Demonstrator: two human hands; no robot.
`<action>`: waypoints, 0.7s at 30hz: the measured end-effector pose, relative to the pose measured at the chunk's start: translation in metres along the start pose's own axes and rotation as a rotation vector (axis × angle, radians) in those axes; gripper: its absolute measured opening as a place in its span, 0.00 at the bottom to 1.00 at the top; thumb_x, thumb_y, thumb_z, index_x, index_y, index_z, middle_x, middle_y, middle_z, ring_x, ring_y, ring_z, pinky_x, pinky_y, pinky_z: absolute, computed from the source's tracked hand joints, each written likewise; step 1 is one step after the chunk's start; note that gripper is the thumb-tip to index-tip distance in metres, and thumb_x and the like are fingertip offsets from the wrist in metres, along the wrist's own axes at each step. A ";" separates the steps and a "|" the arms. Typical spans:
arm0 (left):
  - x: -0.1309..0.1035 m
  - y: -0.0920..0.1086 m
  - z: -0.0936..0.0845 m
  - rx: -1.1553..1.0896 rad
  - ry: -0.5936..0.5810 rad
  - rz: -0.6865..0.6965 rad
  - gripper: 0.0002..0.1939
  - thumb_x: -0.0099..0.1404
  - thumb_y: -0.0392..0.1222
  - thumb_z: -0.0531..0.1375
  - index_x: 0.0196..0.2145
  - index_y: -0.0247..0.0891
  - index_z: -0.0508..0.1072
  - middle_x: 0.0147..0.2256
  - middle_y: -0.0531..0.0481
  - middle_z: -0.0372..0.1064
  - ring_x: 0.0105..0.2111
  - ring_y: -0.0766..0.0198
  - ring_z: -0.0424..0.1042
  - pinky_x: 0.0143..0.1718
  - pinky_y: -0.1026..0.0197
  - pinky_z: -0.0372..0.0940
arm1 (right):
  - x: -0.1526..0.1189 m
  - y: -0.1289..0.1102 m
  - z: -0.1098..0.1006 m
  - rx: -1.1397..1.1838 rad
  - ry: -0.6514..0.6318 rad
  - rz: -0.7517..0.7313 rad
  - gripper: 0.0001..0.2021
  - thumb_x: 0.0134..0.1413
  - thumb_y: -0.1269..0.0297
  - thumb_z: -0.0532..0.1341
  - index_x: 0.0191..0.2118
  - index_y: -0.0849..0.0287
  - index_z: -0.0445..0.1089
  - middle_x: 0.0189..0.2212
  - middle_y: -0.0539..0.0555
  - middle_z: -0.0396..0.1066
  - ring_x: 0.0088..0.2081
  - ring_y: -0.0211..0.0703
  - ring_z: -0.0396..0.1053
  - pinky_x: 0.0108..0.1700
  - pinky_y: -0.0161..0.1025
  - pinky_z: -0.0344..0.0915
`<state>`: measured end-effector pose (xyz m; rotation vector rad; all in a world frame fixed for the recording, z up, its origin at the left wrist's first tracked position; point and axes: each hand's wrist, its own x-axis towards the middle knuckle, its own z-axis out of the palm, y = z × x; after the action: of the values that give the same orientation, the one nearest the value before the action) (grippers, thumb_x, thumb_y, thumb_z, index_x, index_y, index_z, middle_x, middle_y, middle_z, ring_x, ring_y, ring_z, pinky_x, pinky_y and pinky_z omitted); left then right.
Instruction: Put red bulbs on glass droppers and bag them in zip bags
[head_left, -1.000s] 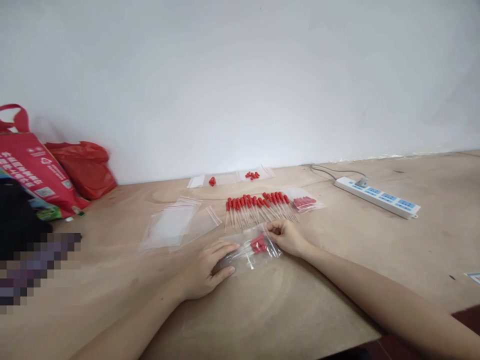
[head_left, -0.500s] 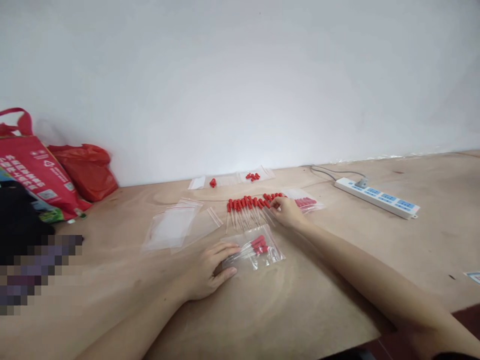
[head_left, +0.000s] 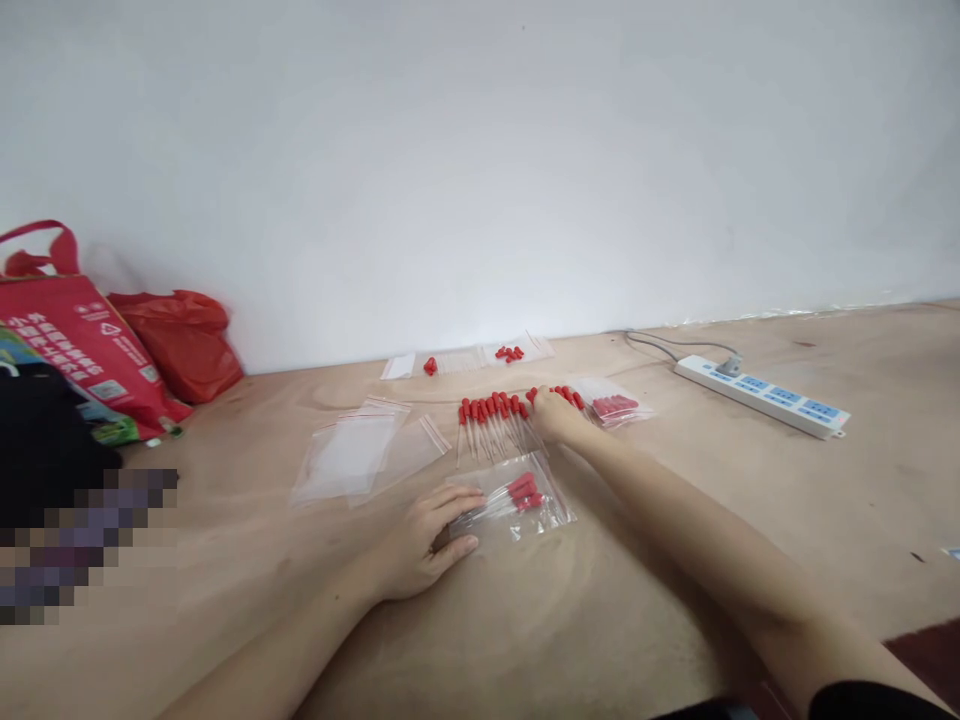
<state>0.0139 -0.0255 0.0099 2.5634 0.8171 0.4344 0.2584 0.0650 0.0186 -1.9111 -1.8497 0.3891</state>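
Several glass droppers with red rubber bulbs (head_left: 491, 408) lie in a row on the table, bulbs pointing away from me. My right hand (head_left: 555, 415) is over the right part of this row, its fingers pinched at a red-bulbed dropper (head_left: 532, 395); the fingertips are partly hidden. Flat on the table, my left hand (head_left: 431, 538) has its fingers stretched out and thumb apart, touching the left end of a clear zip bag (head_left: 555, 512). Inside that bag are several droppers with red bulbs (head_left: 525, 490). Right of the row lies another filled zip bag (head_left: 616, 408).
Flat zip bags (head_left: 352, 455) lie left of the row. By the wall are bags with loose red bulbs (head_left: 510, 354) and glass tubes (head_left: 459, 363). A power strip (head_left: 761, 397) with a plug stands at right. Red bags (head_left: 184, 345) and a black item (head_left: 52, 440) are at left.
My right hand has shifted slightly left along the row, its fingers now at a different bulb. My left hand stays on the bag. The whole view has moved a little.
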 end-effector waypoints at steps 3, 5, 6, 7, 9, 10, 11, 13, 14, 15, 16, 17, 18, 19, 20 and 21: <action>0.000 0.000 0.000 -0.010 0.009 0.001 0.18 0.62 0.41 0.52 0.50 0.40 0.62 0.50 0.45 0.62 0.51 0.57 0.60 0.51 0.51 0.56 | -0.013 0.015 -0.015 0.086 0.027 -0.022 0.16 0.49 0.69 0.56 0.45 0.66 0.59 0.32 0.61 0.69 0.36 0.47 0.68 0.36 0.38 0.62; 0.001 0.000 0.000 -0.015 0.014 0.003 0.18 0.62 0.41 0.52 0.50 0.40 0.63 0.50 0.45 0.62 0.51 0.57 0.60 0.51 0.51 0.57 | -0.026 0.029 -0.018 0.341 0.045 -0.065 0.22 0.49 0.67 0.55 0.50 0.64 0.53 0.26 0.52 0.66 0.29 0.41 0.67 0.31 0.35 0.63; 0.001 0.000 0.000 -0.016 0.013 0.004 0.18 0.62 0.41 0.52 0.50 0.40 0.63 0.50 0.45 0.62 0.51 0.57 0.60 0.51 0.52 0.57 | -0.033 0.035 -0.017 0.483 0.054 -0.048 0.24 0.49 0.67 0.54 0.52 0.62 0.49 0.24 0.48 0.64 0.23 0.37 0.65 0.26 0.34 0.62; 0.001 0.000 0.001 -0.014 0.013 0.004 0.18 0.62 0.41 0.52 0.50 0.40 0.63 0.50 0.45 0.62 0.51 0.57 0.60 0.51 0.52 0.57 | -0.040 0.041 -0.014 0.620 0.081 -0.021 0.25 0.48 0.67 0.53 0.53 0.60 0.46 0.22 0.45 0.61 0.19 0.35 0.62 0.22 0.33 0.60; 0.001 -0.001 0.001 -0.003 0.011 0.003 0.18 0.62 0.41 0.52 0.50 0.41 0.63 0.51 0.45 0.61 0.51 0.57 0.60 0.51 0.52 0.57 | -0.053 0.047 -0.005 0.843 0.148 0.043 0.27 0.45 0.67 0.53 0.53 0.57 0.44 0.18 0.41 0.57 0.15 0.33 0.59 0.18 0.31 0.58; 0.001 -0.001 0.001 0.005 0.008 0.003 0.18 0.62 0.41 0.52 0.50 0.41 0.63 0.51 0.46 0.61 0.51 0.57 0.60 0.51 0.52 0.57 | -0.058 0.048 0.001 0.927 0.182 0.076 0.28 0.43 0.67 0.54 0.52 0.56 0.44 0.18 0.40 0.56 0.15 0.34 0.59 0.17 0.31 0.59; 0.001 -0.001 0.001 0.014 0.005 0.001 0.18 0.62 0.41 0.52 0.51 0.42 0.62 0.51 0.46 0.61 0.51 0.57 0.60 0.51 0.51 0.57 | -0.062 0.047 0.005 0.991 0.210 0.105 0.28 0.42 0.67 0.54 0.51 0.56 0.44 0.17 0.40 0.56 0.16 0.34 0.60 0.18 0.31 0.60; 0.001 -0.002 0.001 0.029 0.001 -0.002 0.18 0.62 0.42 0.52 0.51 0.42 0.62 0.50 0.46 0.62 0.51 0.57 0.60 0.51 0.52 0.57 | -0.066 0.044 0.012 1.072 0.253 0.152 0.27 0.39 0.68 0.56 0.48 0.55 0.45 0.19 0.40 0.58 0.17 0.35 0.62 0.19 0.33 0.63; 0.001 -0.002 0.001 0.033 -0.002 -0.004 0.18 0.62 0.42 0.52 0.51 0.42 0.62 0.50 0.46 0.62 0.51 0.58 0.60 0.51 0.52 0.57 | -0.067 0.042 0.014 1.099 0.267 0.169 0.27 0.39 0.68 0.56 0.47 0.54 0.45 0.19 0.40 0.58 0.18 0.35 0.63 0.19 0.33 0.64; 0.001 -0.002 0.001 0.035 -0.003 -0.005 0.18 0.62 0.42 0.52 0.51 0.41 0.62 0.51 0.46 0.62 0.51 0.58 0.60 0.51 0.52 0.57 | -0.067 0.040 0.015 1.122 0.275 0.182 0.26 0.38 0.67 0.57 0.46 0.54 0.46 0.20 0.40 0.59 0.18 0.35 0.64 0.20 0.34 0.65; 0.001 -0.002 0.001 0.036 -0.003 -0.005 0.18 0.62 0.42 0.52 0.51 0.41 0.62 0.51 0.46 0.61 0.51 0.58 0.60 0.51 0.52 0.57 | -0.067 0.038 0.015 1.144 0.282 0.192 0.25 0.38 0.67 0.57 0.44 0.54 0.46 0.20 0.40 0.59 0.18 0.36 0.64 0.20 0.34 0.65; 0.001 -0.002 0.001 0.036 -0.003 -0.004 0.18 0.62 0.42 0.52 0.51 0.41 0.62 0.51 0.46 0.61 0.51 0.58 0.60 0.51 0.52 0.57 | -0.066 0.036 0.015 1.169 0.287 0.199 0.25 0.38 0.67 0.58 0.43 0.53 0.46 0.19 0.40 0.59 0.19 0.36 0.65 0.21 0.34 0.66; 0.001 -0.002 0.001 0.036 -0.002 -0.003 0.18 0.62 0.41 0.52 0.51 0.41 0.62 0.51 0.46 0.61 0.51 0.58 0.60 0.51 0.52 0.57 | -0.066 0.035 0.015 1.197 0.289 0.201 0.24 0.38 0.67 0.58 0.42 0.53 0.45 0.19 0.40 0.59 0.19 0.36 0.66 0.22 0.35 0.66; 0.001 -0.002 0.001 0.036 -0.001 -0.002 0.18 0.62 0.41 0.52 0.51 0.41 0.62 0.51 0.46 0.61 0.51 0.58 0.60 0.51 0.52 0.57 | -0.066 0.034 0.015 1.223 0.287 0.202 0.23 0.39 0.67 0.58 0.41 0.53 0.45 0.19 0.40 0.60 0.19 0.37 0.66 0.22 0.35 0.67; 0.001 -0.002 0.001 0.034 -0.002 0.000 0.18 0.63 0.41 0.52 0.51 0.41 0.62 0.51 0.45 0.61 0.51 0.58 0.60 0.51 0.52 0.57 | -0.067 0.032 0.015 1.247 0.279 0.204 0.23 0.39 0.67 0.58 0.41 0.53 0.45 0.19 0.40 0.61 0.19 0.37 0.67 0.23 0.35 0.67; 0.001 -0.002 0.001 0.032 -0.005 -0.001 0.18 0.63 0.41 0.52 0.51 0.41 0.62 0.51 0.45 0.61 0.51 0.58 0.59 0.52 0.52 0.57 | -0.067 0.031 0.015 1.266 0.265 0.207 0.22 0.40 0.67 0.58 0.40 0.53 0.44 0.18 0.40 0.61 0.19 0.37 0.67 0.24 0.36 0.67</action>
<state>0.0144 -0.0242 0.0082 2.5924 0.8300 0.4183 0.2735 -0.0001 -0.0168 -1.1307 -0.8035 1.0039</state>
